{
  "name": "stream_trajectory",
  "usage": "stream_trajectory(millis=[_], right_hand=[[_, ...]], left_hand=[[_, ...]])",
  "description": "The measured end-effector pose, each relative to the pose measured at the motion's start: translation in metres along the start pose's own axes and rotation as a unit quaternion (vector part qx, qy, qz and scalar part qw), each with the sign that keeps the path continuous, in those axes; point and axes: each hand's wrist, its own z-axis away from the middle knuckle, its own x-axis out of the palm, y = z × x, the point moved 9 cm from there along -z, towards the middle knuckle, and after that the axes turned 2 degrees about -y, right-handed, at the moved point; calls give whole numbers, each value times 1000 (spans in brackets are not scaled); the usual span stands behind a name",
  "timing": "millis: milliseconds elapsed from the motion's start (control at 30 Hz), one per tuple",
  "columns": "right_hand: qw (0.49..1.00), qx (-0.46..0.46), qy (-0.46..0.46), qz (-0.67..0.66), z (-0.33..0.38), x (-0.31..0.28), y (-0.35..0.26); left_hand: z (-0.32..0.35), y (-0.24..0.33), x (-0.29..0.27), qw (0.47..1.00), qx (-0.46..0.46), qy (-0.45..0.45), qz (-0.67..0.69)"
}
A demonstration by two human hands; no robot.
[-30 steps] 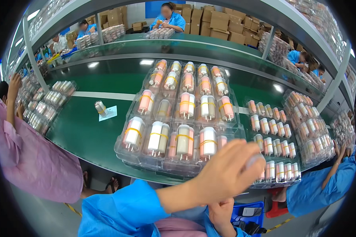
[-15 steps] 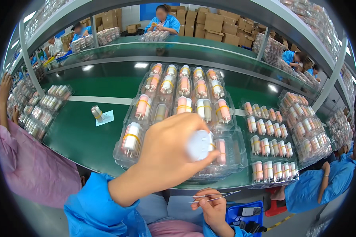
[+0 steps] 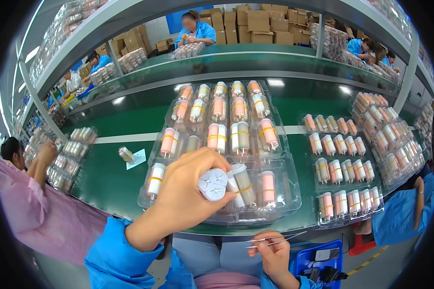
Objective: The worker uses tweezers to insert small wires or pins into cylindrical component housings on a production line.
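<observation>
Left hand [image 3: 185, 192] clenches a white tube [image 3: 213, 184] mid-frame, end-on to us, over the tray [image 3: 289, 202]. Right hand [image 3: 275, 250], lower, pinches tweezers [image 3: 277, 239].

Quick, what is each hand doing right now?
Left hand: closed around a white cylinder, its end cap facing the camera, above the clear blister tray.
Right hand: closed, pinching metal tweezers near the lap.

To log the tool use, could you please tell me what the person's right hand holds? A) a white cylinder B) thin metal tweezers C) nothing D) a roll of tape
B: the right hand pinches thin metal tweezers low by the lap, while the left hand holds the white cylinder.
</observation>
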Motion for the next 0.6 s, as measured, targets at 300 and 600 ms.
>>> stream_trajectory(millis=[300, 600], right_hand=[[1000, 4, 3, -5, 2, -1, -1], [1000, 7, 2, 2, 1, 0, 2]], left_hand=[[4, -12, 4, 1000, -1, 3, 29], [-19, -28, 20, 966, -232, -53, 100]])
